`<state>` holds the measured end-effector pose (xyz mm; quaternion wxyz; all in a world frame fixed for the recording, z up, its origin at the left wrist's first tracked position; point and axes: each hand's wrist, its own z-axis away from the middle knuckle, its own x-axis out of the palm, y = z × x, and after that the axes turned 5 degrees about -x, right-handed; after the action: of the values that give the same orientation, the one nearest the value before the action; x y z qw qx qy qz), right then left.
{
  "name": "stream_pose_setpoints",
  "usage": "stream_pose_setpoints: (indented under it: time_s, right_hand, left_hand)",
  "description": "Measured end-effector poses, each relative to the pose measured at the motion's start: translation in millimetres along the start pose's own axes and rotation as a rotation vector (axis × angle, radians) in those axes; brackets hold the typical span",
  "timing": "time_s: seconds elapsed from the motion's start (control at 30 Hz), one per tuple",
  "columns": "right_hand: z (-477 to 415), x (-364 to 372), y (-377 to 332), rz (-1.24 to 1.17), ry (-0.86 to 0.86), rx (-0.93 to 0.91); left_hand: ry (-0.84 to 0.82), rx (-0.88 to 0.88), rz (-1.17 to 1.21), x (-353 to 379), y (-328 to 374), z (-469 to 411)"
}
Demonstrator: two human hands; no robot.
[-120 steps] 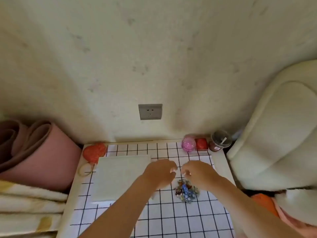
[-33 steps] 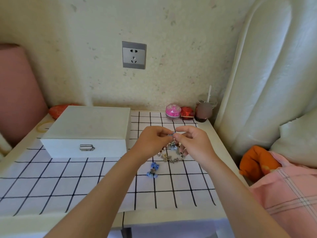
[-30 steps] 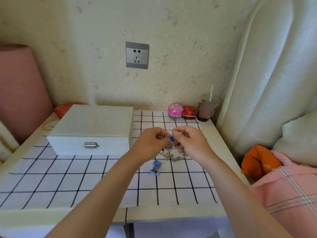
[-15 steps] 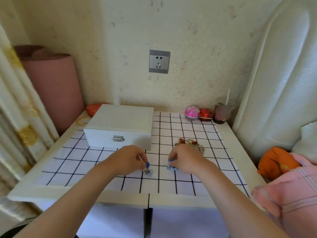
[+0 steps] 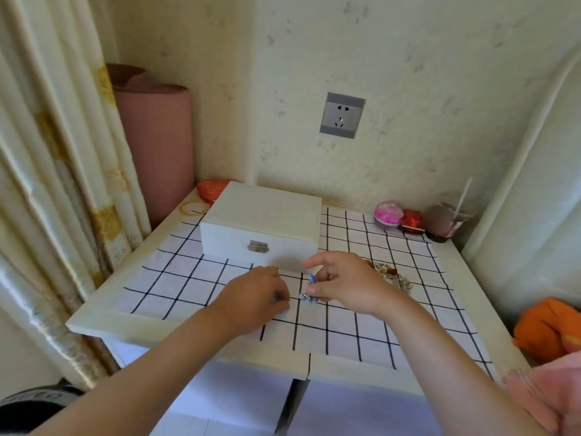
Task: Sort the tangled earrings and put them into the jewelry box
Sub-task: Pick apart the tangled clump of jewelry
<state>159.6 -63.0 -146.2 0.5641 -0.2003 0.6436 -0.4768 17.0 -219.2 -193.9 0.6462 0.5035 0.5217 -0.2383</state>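
One earring, maybe two, separated from tangle, by look of it. Pinched blue earring (image 5: 312,278) in right hand (image 5: 345,286); rested left hand (image 5: 256,294) curled on checked cloth (image 5: 176,278) close beside, not touching (contents impossible to tell). Saw tangled earring pile (image 5: 391,275) just beyond right hand, mostly unsorted. Found jewelry box (image 5: 261,215) closed, latched; nothing boxed yet.

White jewelry box (image 5: 264,212), black-gridded white cloth (image 5: 345,325), blue earring (image 5: 312,278)
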Motion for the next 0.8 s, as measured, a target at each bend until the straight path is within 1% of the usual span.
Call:
stream_pose_setpoints:
  time_s: [0.07,0.17,0.23,0.4,0.47,0.53,0.67,0.73,0.8]
  right_hand:
    - [-3.6,11.0,-3.8,-0.041,-0.014,0.008]
    - [-12.1,30.7,-6.6,0.021,-0.047,0.018]
    - [-19.7,45.2,-9.9,0.013,-0.066,0.028]
    - [-42.8,84.2,-21.2,-0.066,-0.081,0.008]
    - [-51.7,98.1,-25.3,-0.099,-0.096,0.003]
    - [-58.7,108.6,-27.3,-0.084,-0.072,-0.014]
    - [-63.6,109.9,-28.3,0.224,0.074,-0.090]
    - [-62.2,102.4,-27.7,0.383,0.096,-0.130]
    - [-60.2,94.7,-26.5,0.520,0.079,-0.180]
  left_hand:
    - [-0.031,-0.032,0.026,-6.0,-8.9,2.0]
    - [-0.111,-0.102,0.039,-23.1,-27.1,7.4]
    - [-0.144,-0.156,0.001,-36.4,-40.2,12.6]
    - [-0.135,-0.263,-0.082,-58.4,-68.3,21.1]
    - [-0.133,-0.297,-0.071,-66.0,-80.3,22.9]
    - [-0.147,-0.317,-0.033,-72.0,-92.6,23.6]
    - [-0.135,-0.276,0.088,-70.1,-104.7,24.5]
    - [-0.112,-0.251,0.112,-65.4,-105.0,25.0]
    - [-0.072,-0.249,0.077,-60.4,-105.2,24.6]
